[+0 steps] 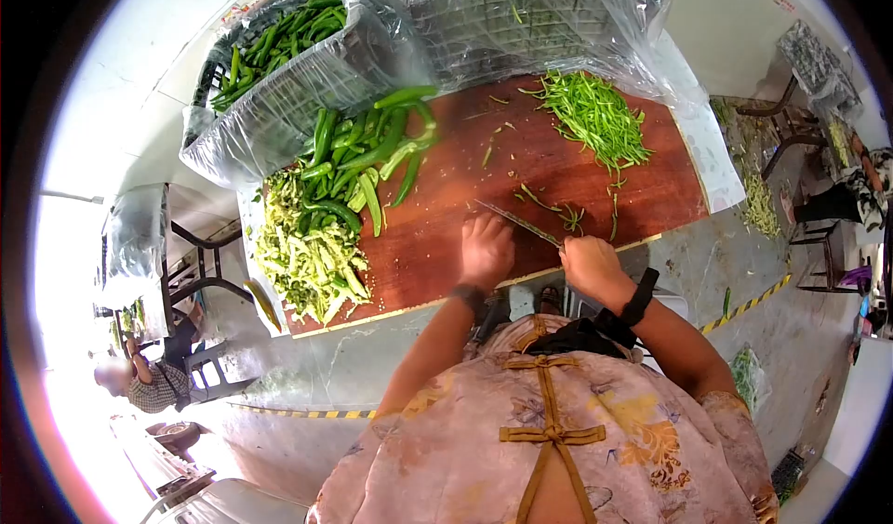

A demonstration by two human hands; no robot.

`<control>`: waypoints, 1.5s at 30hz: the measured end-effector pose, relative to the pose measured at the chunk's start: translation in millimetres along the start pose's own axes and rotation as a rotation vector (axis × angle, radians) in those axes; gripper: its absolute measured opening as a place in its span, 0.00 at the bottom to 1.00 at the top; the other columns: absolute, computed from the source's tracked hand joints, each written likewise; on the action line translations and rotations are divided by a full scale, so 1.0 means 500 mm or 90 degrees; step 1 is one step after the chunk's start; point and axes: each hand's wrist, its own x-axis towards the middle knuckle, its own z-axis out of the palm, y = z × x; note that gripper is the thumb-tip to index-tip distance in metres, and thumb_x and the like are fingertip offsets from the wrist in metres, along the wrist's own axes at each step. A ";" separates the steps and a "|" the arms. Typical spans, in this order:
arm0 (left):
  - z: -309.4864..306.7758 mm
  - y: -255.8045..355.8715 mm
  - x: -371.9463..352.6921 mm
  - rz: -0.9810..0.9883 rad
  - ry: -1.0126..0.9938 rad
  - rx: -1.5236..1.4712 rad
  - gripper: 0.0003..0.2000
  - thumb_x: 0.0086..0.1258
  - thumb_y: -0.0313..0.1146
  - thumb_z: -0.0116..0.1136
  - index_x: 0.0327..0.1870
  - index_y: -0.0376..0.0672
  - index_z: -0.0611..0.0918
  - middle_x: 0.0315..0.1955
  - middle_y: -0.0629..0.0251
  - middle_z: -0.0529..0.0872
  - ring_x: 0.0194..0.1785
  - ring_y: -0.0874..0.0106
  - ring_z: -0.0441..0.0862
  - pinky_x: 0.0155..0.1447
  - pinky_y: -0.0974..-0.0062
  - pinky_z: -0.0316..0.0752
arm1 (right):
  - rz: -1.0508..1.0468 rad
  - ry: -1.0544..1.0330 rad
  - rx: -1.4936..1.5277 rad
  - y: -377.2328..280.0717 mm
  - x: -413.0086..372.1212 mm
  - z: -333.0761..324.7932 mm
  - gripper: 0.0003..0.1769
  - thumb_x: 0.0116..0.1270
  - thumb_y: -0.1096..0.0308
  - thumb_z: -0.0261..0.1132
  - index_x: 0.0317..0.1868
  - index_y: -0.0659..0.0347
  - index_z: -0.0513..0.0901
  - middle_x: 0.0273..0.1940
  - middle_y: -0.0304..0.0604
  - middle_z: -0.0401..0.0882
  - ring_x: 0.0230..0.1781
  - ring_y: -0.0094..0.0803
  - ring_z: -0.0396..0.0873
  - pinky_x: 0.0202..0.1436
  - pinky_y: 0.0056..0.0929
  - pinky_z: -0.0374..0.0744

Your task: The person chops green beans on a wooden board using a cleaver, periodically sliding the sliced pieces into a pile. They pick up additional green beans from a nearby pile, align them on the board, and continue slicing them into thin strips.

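We see our right hand [591,264] closed round the handle of the knife [521,222], whose blade lies low over the chopping board [465,175] and points away to the left. Our left hand [486,250] rests knuckles up on the board just beside the blade, fingers bent under. We cannot tell whether it has anything beneath it. A few green strips [566,215] lie by the blade.

The piles seem sorted by kind. The whole peppers [372,157] are heaped on the left within reach of the left hand, with pale trimmings [307,254] past them at the board's left end. The shredded green [595,115] is pushed to the far right corner, well apart from the blade.

Between the peppers and the shreds the board is bare, and this is the working room. Both hands sit close to the near edge. Two plastic-lined crates [279,50] wall the far side, and another person [149,384] sits well off to the lower left
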 end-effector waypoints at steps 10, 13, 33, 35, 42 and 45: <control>-0.009 0.002 0.005 0.013 0.001 0.000 0.12 0.49 0.29 0.57 0.36 0.43 0.82 0.41 0.64 0.80 0.49 0.64 0.74 0.51 0.61 0.68 | -0.052 0.044 0.014 -0.026 0.103 0.048 0.14 0.62 0.64 0.58 0.26 0.67 0.78 0.26 0.59 0.78 0.30 0.55 0.79 0.34 0.49 0.77; -0.004 0.001 0.002 0.011 0.017 -0.004 0.12 0.51 0.28 0.56 0.39 0.43 0.82 0.43 0.65 0.80 0.49 0.64 0.75 0.52 0.61 0.67 | -0.008 0.045 0.041 -0.022 0.104 0.043 0.14 0.62 0.63 0.59 0.27 0.68 0.78 0.26 0.59 0.78 0.30 0.56 0.78 0.35 0.50 0.76; 0.005 -0.001 -0.006 -0.055 0.013 0.016 0.17 0.53 0.29 0.57 0.47 0.47 0.81 0.46 0.66 0.78 0.51 0.63 0.73 0.53 0.61 0.66 | 0.051 0.011 0.028 0.032 -0.002 0.002 0.13 0.62 0.64 0.60 0.30 0.68 0.77 0.27 0.59 0.78 0.32 0.58 0.77 0.37 0.51 0.75; 0.003 0.000 -0.006 -0.054 0.013 0.016 0.17 0.53 0.29 0.57 0.47 0.47 0.81 0.46 0.66 0.78 0.51 0.63 0.73 0.53 0.61 0.66 | 0.052 0.014 0.036 0.036 0.002 0.014 0.13 0.62 0.64 0.60 0.29 0.70 0.77 0.27 0.60 0.78 0.32 0.58 0.77 0.38 0.51 0.75; -0.001 0.003 0.008 0.011 -0.012 0.007 0.20 0.53 0.28 0.56 0.50 0.44 0.80 0.52 0.66 0.77 0.55 0.63 0.72 0.56 0.59 0.66 | 0.060 -0.007 0.043 0.031 0.014 0.011 0.14 0.62 0.65 0.59 0.27 0.70 0.78 0.27 0.60 0.77 0.32 0.58 0.77 0.37 0.51 0.75; -0.002 0.005 0.012 0.017 -0.038 0.005 0.21 0.54 0.29 0.56 0.52 0.44 0.78 0.54 0.65 0.76 0.57 0.63 0.71 0.58 0.58 0.65 | 0.033 0.017 0.031 0.035 0.010 0.021 0.14 0.62 0.65 0.59 0.26 0.70 0.77 0.27 0.60 0.77 0.32 0.58 0.77 0.36 0.51 0.75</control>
